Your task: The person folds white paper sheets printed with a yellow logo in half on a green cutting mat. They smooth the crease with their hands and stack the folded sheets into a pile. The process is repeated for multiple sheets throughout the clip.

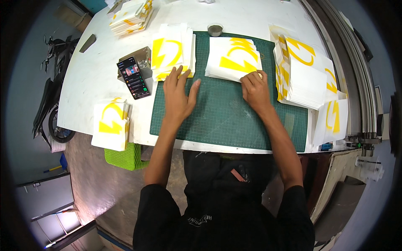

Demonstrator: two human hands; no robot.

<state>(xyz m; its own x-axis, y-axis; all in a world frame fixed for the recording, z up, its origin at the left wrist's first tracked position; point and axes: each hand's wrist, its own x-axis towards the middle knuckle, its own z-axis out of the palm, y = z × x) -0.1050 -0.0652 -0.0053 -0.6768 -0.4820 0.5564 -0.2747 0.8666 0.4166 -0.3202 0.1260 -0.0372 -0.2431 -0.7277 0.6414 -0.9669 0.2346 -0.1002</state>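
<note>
A mat [226, 121] lies on the surface [96, 71]. One sheet stack [233, 58] sits on the mat's far edge, the right hand [254, 88] on its near corner. Left of it a second stack [172, 52] overlaps the mat edge, under the left hand's [178, 94] fingertips. A phone [134, 78] lies further left, a tin [215, 29] behind the mat, more stacks [303, 75] at right.

Lit phone screen [134, 77] beside yellow-printed sheets [233, 58]
</note>
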